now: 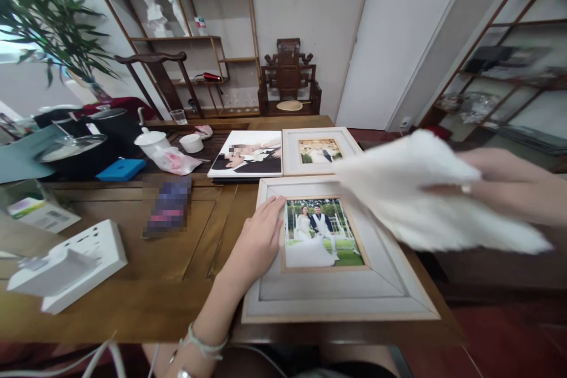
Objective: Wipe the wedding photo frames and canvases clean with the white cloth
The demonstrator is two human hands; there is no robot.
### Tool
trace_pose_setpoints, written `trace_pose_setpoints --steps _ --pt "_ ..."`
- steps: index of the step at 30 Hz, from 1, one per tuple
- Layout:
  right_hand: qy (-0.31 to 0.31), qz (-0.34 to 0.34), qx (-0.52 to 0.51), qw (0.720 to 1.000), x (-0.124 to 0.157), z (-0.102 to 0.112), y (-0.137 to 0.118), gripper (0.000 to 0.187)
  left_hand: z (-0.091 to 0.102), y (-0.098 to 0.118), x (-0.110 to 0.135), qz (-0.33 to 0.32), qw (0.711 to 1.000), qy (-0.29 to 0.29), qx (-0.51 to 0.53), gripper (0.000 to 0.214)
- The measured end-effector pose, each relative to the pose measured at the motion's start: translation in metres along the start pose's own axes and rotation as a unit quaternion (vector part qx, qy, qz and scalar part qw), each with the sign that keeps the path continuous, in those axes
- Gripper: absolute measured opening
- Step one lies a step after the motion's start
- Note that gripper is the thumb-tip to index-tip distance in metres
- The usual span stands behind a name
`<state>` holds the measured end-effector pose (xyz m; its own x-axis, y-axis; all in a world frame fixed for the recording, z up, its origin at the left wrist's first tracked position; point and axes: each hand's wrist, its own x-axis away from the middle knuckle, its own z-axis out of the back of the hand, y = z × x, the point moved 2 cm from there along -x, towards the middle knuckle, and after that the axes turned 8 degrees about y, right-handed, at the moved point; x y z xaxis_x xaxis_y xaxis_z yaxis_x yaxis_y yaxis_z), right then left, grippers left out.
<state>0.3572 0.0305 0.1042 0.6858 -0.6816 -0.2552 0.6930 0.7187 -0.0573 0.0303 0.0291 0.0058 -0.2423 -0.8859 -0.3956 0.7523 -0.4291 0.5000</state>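
A white picture frame (390,277) with a wooden inner edge lies face up at the table's front edge; its photo (325,233) shows a couple on a swing. Across the frame's left border rests my left hand (261,236), flat, with fingers stretched along the photo's edge. My right hand (478,180) grips a white cloth (420,195), slightly blurred, lifted over the frame's right side and hanging past the table edge. Beyond lie a second, smaller-photo frame (292,156) and a white photo album (243,153). The cloth hides part of both frames' right sides.
On the left stand a white power strip (88,260), an open box (39,209), a blurred-out phone-like item (168,207) and a blue box (121,169). Behind them are a black pot (73,153), a white teapot (153,140) and a cup (191,142). A wooden chair (289,80) stands by the wall.
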Motion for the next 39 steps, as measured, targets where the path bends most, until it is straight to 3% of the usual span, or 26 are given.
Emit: trace_pose_setpoints --steps 6,10,14,19,23,25,29,33,36,39 --pt "0.037 -0.022 0.059 0.997 -0.055 -0.066 -0.02 0.057 0.001 0.0 -0.002 0.005 1.0 -0.001 -0.005 0.041" --pt "0.04 -0.031 0.082 0.995 -0.064 -0.082 -0.021 0.059 0.001 0.0 -0.003 0.013 1.0 -0.014 -0.006 0.042" --pt "0.013 -0.036 0.072 0.997 -0.058 -0.076 -0.034 0.061 -0.001 0.0 -0.003 0.011 1.0 -0.009 -0.005 0.042" --pt "-0.066 -0.005 -0.017 0.998 -0.016 -0.052 -0.087 0.061 -0.002 -0.001 -0.003 0.013 1.0 0.003 -0.002 0.04" --pt "-0.066 0.095 -0.051 0.992 0.013 -0.032 -0.128 0.038 -0.003 -0.001 -0.003 0.01 1.0 0.006 -0.002 0.041" --pt "-0.068 0.102 -0.058 0.991 0.016 -0.033 -0.138 0.033 -0.003 -0.002 -0.003 0.01 1.0 0.002 -0.004 0.041" --pt "0.013 -0.025 -0.023 0.999 0.0 -0.057 -0.128 0.057 -0.003 -0.002 -0.004 0.005 1.0 -0.007 -0.008 0.042" --pt "0.091 -0.096 0.06 0.989 -0.033 -0.081 -0.091 0.055 -0.002 0.0 -0.003 0.0 1.0 -0.012 -0.008 0.042" --pt "0.089 -0.091 0.083 0.988 -0.062 -0.086 -0.062 0.054 -0.001 0.0 -0.003 0.001 1.0 -0.012 -0.004 0.041" --pt "0.042 -0.037 0.068 0.996 -0.083 -0.086 -0.052 0.06 0.0 0.0 -0.003 0.011 1.0 -0.011 -0.004 0.041"
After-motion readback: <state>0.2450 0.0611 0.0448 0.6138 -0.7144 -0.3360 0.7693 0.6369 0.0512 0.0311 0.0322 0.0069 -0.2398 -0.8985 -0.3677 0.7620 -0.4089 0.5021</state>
